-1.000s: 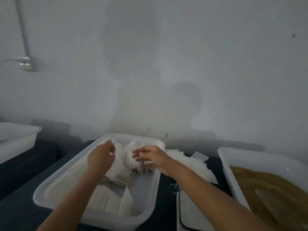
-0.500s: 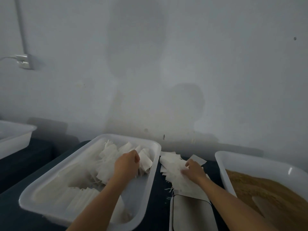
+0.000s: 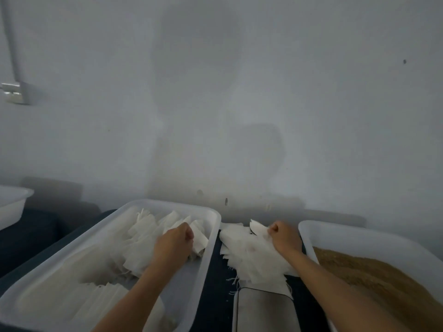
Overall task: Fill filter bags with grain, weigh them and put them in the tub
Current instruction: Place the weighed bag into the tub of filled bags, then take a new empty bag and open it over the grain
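Observation:
A white tub (image 3: 211,238) in the middle holds several white filter bags (image 3: 146,238). My left hand (image 3: 173,243) is inside it at the right end, fingers curled over the bags there. A loose pile of empty filter bags (image 3: 249,255) lies on the dark table between the tubs. My right hand (image 3: 284,237) is at the pile's far right side and pinches one bag (image 3: 257,228) by its corner, lifting it up. A second white tub (image 3: 309,231) at the right holds brown grain (image 3: 374,274). A flat scale (image 3: 263,310) sits below the pile.
A third white tub (image 3: 12,204) stands at the far left edge. The dark table (image 3: 215,293) shows between the tubs. A pale wall (image 3: 215,92) rises right behind everything, with a pipe and box (image 3: 14,92) at upper left.
My right hand left the middle tub, crossed to the loose pile and now pinches one bag up. My left hand shifted to the tub's right end.

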{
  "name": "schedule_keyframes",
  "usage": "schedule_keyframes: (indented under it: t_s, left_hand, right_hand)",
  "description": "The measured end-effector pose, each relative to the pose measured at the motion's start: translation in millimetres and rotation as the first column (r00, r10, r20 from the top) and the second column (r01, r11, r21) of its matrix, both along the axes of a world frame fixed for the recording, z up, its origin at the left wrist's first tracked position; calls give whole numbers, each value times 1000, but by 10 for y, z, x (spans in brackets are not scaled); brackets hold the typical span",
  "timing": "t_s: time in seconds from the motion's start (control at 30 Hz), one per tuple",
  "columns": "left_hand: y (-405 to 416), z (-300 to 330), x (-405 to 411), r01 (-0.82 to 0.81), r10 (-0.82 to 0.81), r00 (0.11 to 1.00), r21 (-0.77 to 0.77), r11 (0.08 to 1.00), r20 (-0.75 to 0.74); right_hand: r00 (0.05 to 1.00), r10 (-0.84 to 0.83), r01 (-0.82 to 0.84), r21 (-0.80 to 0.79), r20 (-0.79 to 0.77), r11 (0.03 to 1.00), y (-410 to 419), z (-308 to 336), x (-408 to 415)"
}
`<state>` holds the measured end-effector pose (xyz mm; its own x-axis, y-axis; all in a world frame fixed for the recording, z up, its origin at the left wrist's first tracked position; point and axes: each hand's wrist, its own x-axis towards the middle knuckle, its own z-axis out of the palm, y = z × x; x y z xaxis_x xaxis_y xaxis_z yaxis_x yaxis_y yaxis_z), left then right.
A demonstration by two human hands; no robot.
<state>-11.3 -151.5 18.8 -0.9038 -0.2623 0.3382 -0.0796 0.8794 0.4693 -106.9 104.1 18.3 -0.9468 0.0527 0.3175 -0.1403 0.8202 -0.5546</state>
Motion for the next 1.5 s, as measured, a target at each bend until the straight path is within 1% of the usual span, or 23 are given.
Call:
schedule_keyframes:
  t_s: [0.07,0.17,0.23,0.27,0.33,0.43,0.5,0.57,0.6,0.63,0.67,0.77,0.87,0.93,1.03,1.07,1.13,1.2,1.23,1.3,1.37,1.4,1.5]
  left_hand:
    - [155,101,16,27,-26,998,23,999,-49]
    - [534,276,51,156,-143,982,111,982,-120]
    - [877,389,63,286,-258,954,209,935,-150]
    - [1069,439,66,350,-320,935,257,901,-154]
    - [1475,528,88,476,-447,879,382,792,-166]
    - [2103,589,135,589,-605,770,592,549,-205]
    - [2480,551,154,580,-668,717,701,416,-197]
    - [2801,469,174,516,-725,671,800,306,-156]
    - [2932,421,186,481,-743,655,835,268,-138]
    - [3042,375,196,454,-751,649,856,250,-125]
    - [3131,329,202,439,-749,652,863,250,-115]
    - [3277,227,195,432,-742,665,855,289,-85]
    - [3292,153,180,395,-769,638,877,275,-46]
    - [3285,102,181,372,-771,635,890,263,-37]
    - [3288,17,154,433,-747,660,850,299,-74]
    - [3290,-4,144,458,-741,665,834,307,-92]
    - [3297,-38,122,489,-739,661,822,293,-130]
    - [3306,-74,103,527,-753,641,799,290,-149]
    - [3310,-89,96,542,-764,628,787,295,-147]
    - [3318,-113,89,561,-780,609,773,296,-143]
    - [3322,-124,91,560,-783,604,778,285,-149]
    - [3320,-132,90,560,-780,608,778,285,-151]
    - [3306,-148,90,560,-762,622,784,270,-182]
  right_hand:
    - [1000,8,-9,-111,-10,994,175,215,57]
    - [998,27,-42,-294,-57,955,519,486,210]
    - [994,42,-81,-392,-106,916,788,638,372]
    - [990,46,-98,-417,-132,904,930,695,454]
    - [981,35,-111,-396,-193,912,1209,752,627]
    - [958,14,-101,-290,-287,952,1575,682,919]
    - [954,49,-114,-206,-297,972,1769,539,1124]
    - [968,99,-137,-154,-231,979,1893,395,1300]
    - [972,115,-143,-128,-203,981,1930,339,1369]
    - [973,120,-143,-106,-196,984,1962,289,1416]
    - [972,119,-140,-96,-203,985,1985,245,1447]
    - [972,139,-163,-117,-189,980,2023,140,1490]
    - [972,145,-168,-119,-184,979,2059,36,1487]
    - [971,157,-179,-116,-179,977,2062,-7,1476]
    - [976,166,-186,-140,-143,972,2054,-75,1442]
    - [978,165,-187,-178,-130,966,2062,-86,1431]
    - [979,185,-202,-320,-82,926,2068,-75,1424]
    - [982,190,-163,-519,-1,839,2067,-46,1408]
    - [982,189,-136,-574,33,808,2077,-42,1390]
    - [975,205,-119,-585,82,802,2094,-56,1357]
    - [971,224,-129,-593,89,795,2090,-60,1338]
    - [969,229,-122,-624,94,772,2096,-64,1332]
    - [960,262,-102,-757,94,645,2090,-50,1354]
